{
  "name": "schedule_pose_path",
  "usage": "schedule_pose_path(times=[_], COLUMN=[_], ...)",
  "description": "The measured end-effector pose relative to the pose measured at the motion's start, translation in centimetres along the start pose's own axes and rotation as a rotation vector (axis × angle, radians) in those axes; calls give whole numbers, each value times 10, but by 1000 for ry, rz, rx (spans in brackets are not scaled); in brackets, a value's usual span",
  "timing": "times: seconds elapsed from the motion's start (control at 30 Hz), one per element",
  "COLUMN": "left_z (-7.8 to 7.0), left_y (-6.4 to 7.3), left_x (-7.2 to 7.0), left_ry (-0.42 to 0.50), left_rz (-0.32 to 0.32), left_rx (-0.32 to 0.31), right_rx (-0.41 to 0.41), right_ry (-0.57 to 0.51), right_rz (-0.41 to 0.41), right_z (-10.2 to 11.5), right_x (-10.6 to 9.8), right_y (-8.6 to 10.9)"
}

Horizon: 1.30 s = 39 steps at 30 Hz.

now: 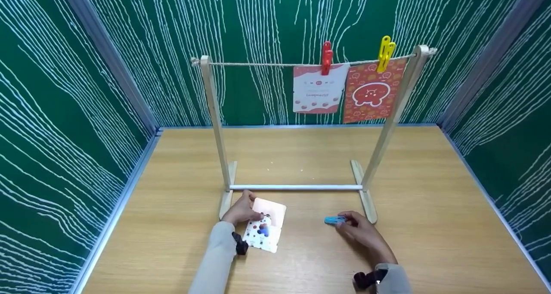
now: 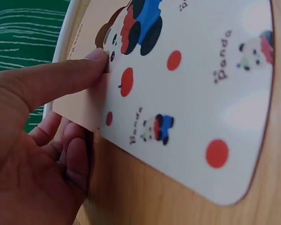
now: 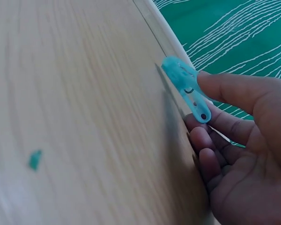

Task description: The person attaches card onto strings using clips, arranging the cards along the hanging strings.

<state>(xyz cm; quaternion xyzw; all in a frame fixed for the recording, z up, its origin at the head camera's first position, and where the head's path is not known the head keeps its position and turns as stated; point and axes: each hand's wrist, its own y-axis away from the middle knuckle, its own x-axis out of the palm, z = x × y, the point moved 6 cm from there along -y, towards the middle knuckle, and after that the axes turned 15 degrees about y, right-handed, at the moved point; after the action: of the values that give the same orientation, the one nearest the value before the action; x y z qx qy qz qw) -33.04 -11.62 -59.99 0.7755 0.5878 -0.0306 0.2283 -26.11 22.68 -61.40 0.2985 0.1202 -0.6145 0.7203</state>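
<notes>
My left hand [image 1: 243, 208] pinches a card [image 1: 269, 225] near the rack's left foot. In the left wrist view the thumb lies on the front of the card [image 2: 192, 93], which has panda drawings, red dots and a pale peach section; the other fingers are partly hidden behind it. My right hand [image 1: 363, 233] grips a light blue clothespin [image 1: 334, 220] low over the table, inside the rack's right foot. The right wrist view shows the clothespin [image 3: 185, 86] between thumb and fingers. A red clothespin [image 1: 326, 58] and a yellow clothespin [image 1: 386, 54] sit on the rope, each clipping a card.
A wooden rack [image 1: 215, 126] stands on the table [image 1: 310, 251], with a rope [image 1: 258, 64] between its posts and a pale crossbar [image 1: 297, 187] low down. A white-and-pink card [image 1: 318, 91] and a red card [image 1: 372, 106] hang at the rope's right. Green panels [image 1: 181, 35] enclose the table.
</notes>
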Motion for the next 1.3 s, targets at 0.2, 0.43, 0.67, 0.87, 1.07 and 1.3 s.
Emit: schedule_pose_path(times=[0.2, 0.43, 0.67, 0.87, 1.07, 1.3], left_z=[1, 5, 11, 12, 5, -13], left_y=[2, 4, 2, 4, 8, 16], left_x=[-1, 1, -2, -7, -15, -27], left_ry=[57, 238, 312, 448, 502, 535], left_rz=[16, 38, -35, -47, -108, -209], left_rx=[41, 99, 92, 61, 61, 102], right_rx=[18, -30, -13, -1, -26, -56], right_ry=[31, 26, -106, -167, -146, -102], right_rz=[-39, -135, -151, -149, -152, -168], right_z=[3, 12, 26, 38, 49, 65], right_x=[-2, -7, -12, -17, -22, -26], right_y=[2, 5, 6, 8, 10, 9])
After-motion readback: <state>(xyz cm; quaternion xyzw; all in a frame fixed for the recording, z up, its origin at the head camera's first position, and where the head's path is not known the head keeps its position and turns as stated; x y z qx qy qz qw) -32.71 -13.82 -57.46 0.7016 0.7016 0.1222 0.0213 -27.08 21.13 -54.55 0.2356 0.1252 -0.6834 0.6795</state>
